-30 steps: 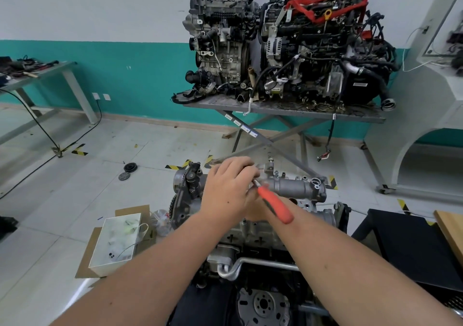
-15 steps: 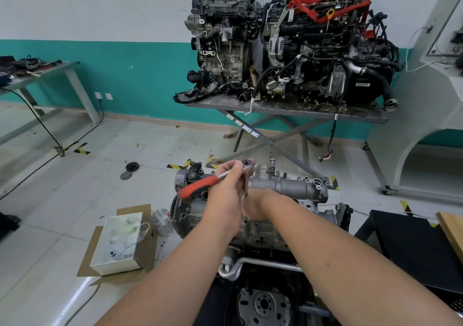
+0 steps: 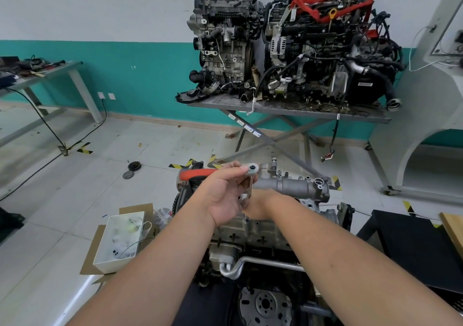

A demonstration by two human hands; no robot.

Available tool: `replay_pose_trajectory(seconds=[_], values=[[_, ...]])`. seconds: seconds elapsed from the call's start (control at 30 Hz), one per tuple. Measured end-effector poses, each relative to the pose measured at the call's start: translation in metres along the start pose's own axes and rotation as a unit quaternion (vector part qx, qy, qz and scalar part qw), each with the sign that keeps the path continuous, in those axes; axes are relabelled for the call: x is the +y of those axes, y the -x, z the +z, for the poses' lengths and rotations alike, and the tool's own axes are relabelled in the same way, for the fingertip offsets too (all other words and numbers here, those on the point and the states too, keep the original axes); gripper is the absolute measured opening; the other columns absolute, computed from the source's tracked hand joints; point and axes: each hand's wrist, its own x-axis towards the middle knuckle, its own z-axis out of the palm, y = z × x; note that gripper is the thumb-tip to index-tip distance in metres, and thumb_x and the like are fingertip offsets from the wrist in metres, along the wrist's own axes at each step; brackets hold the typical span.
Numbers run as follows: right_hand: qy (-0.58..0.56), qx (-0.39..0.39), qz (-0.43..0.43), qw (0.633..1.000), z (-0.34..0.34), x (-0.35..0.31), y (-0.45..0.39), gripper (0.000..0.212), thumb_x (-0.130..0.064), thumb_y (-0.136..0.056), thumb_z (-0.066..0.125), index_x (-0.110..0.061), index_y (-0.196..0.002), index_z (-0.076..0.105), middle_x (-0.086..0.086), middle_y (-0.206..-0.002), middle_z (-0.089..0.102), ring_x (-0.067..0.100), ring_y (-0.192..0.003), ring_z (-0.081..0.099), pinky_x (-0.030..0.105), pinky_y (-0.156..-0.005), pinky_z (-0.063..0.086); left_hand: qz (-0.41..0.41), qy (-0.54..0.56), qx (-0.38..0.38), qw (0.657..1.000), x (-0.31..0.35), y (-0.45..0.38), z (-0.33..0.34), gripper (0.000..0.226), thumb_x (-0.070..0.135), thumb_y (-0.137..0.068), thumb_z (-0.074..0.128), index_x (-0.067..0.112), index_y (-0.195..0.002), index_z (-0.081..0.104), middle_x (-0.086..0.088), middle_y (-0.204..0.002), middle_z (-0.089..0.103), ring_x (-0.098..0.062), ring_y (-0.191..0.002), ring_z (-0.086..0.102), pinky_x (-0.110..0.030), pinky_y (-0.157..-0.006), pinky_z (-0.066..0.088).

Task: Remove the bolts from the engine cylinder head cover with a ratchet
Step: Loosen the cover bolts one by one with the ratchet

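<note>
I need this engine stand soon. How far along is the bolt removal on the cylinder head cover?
Midway at best. Done: not visible; no loose bolts can be made out. In hand: the left hand grips the ratchet near its head, its extension running down to the engine, where the right hand steadies it. Left: the cover still sits on the engine; remaining bolts cannot be counted.

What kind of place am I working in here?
Most likely an auto repair or engine training workshop: two engines stand on a metal table, the engine being worked on sits below the hands, and hazard tape marks the tiled floor.
</note>
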Motion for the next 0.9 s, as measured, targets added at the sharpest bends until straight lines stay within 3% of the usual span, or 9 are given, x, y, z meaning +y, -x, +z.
replay_pose_trajectory(seconds=[0.1,0.23,0.33,0.4,0.5,0.63,0.7,0.8,0.9], values=[[-0.014,0.001,0.014,1.0,0.0,0.0,0.001,0.05,-0.04,-0.1,0.029,-0.012,-0.131,0.057,0.014,-0.132,0.059,0.033,-0.119,0.055,0.047,-0.103,0.044,-0.012,-0.01,0.005,1.0,0.002,-0.001,-0.001,0.02,0.024,-0.071,0.072,0.029,-0.074,0.052,0.006,-0.094,0.072,-0.008,-0.085,0.067,-0.034,-0.067,0.03],[-0.046,0.009,0.044,0.998,0.0,0.002,0.003,0.038,-0.039,-0.095,0.033,-0.021,-0.11,0.063,0.007,-0.109,0.063,0.028,-0.106,0.057,0.047,-0.098,0.048,-0.026,-0.057,0.031,0.998,0.007,-0.003,0.005,0.015,0.035,-0.084,0.063,0.023,-0.084,0.072,0.005,-0.089,0.074,-0.007,-0.086,0.059,-0.032,-0.067,0.03],[-0.054,-0.01,0.077,0.996,-0.001,0.0,0.005,0.049,-0.039,-0.096,0.034,-0.019,-0.136,0.055,0.008,-0.139,0.055,0.03,-0.126,0.051,0.046,-0.107,0.041,0.076,-0.076,0.144,0.984,0.006,-0.013,0.013,0.025,0.029,-0.101,0.053,0.007,-0.097,0.064,-0.006,-0.079,0.073,-0.018,-0.074,0.071,-0.033,-0.074,0.051],[-0.061,-0.009,0.076,0.995,-0.001,0.0,0.004,0.051,-0.038,-0.098,0.035,-0.018,-0.142,0.05,0.007,-0.145,0.051,0.029,-0.131,0.047,0.044,-0.109,0.038,0.11,-0.147,0.164,0.969,0.008,-0.013,0.018,0.029,0.028,-0.104,0.048,0.002,-0.102,0.06,-0.008,-0.076,0.073,-0.021,-0.069,0.073,-0.025,-0.064,0.056],[-0.075,-0.012,0.05,0.996,0.001,0.004,0.002,0.039,-0.035,-0.099,0.035,-0.018,-0.125,0.058,0.0,-0.105,0.058,0.024,-0.109,0.051,0.036,-0.094,0.039,0.094,-0.264,0.086,0.956,0.017,-0.01,0.019,0.024,0.029,-0.106,0.043,0.01,-0.103,0.058,-0.004,-0.084,0.077,-0.016,-0.071,0.074,-0.019,-0.05,0.05],[-0.065,0.008,0.056,0.996,0.004,0.006,0.002,0.022,-0.039,-0.096,0.036,-0.023,-0.09,0.048,-0.005,-0.076,0.041,0.024,-0.094,0.047,0.043,-0.092,0.044,0.061,-0.255,-0.022,0.965,0.025,-0.009,0.012,0.017,0.022,-0.107,0.042,0.011,-0.11,0.055,-0.005,-0.098,0.077,-0.02,-0.086,0.074,-0.036,-0.078,0.053],[-0.061,0.004,0.056,0.997,0.004,0.004,0.005,0.025,-0.041,-0.096,0.035,-0.023,-0.088,0.051,-0.001,-0.087,0.051,0.025,-0.097,0.051,0.044,-0.094,0.045,0.058,-0.235,-0.052,0.969,0.026,-0.009,0.005,0.018,0.018,-0.107,0.043,0.009,-0.111,0.057,-0.009,-0.105,0.076,-0.022,-0.094,0.073,-0.039,-0.087,0.054],[-0.069,-0.005,0.058,0.996,0.001,0.002,0.011,0.041,-0.043,-0.096,0.035,-0.02,-0.119,0.06,0.005,-0.125,0.06,0.028,-0.114,0.055,0.043,-0.098,0.045,0.046,-0.221,-0.082,0.971,0.03,-0.01,0.0,0.018,0.014,-0.105,0.043,0.005,-0.115,0.056,-0.014,-0.11,0.074,-0.024,-0.099,0.073,-0.04,-0.089,0.055],[-0.055,-0.009,0.063,0.996,0.0,0.001,0.01,0.051,-0.043,-0.096,0.034,-0.021,-0.138,0.053,0.008,-0.138,0.054,0.03,-0.122,0.052,0.043,-0.101,0.044,0.032,-0.253,-0.06,0.965,0.037,-0.012,0.005,0.015,0.008,-0.101,0.046,0.005,-0.108,0.059,-0.018,-0.106,0.074,-0.023,-0.085,0.072,-0.045,-0.091,0.053]])
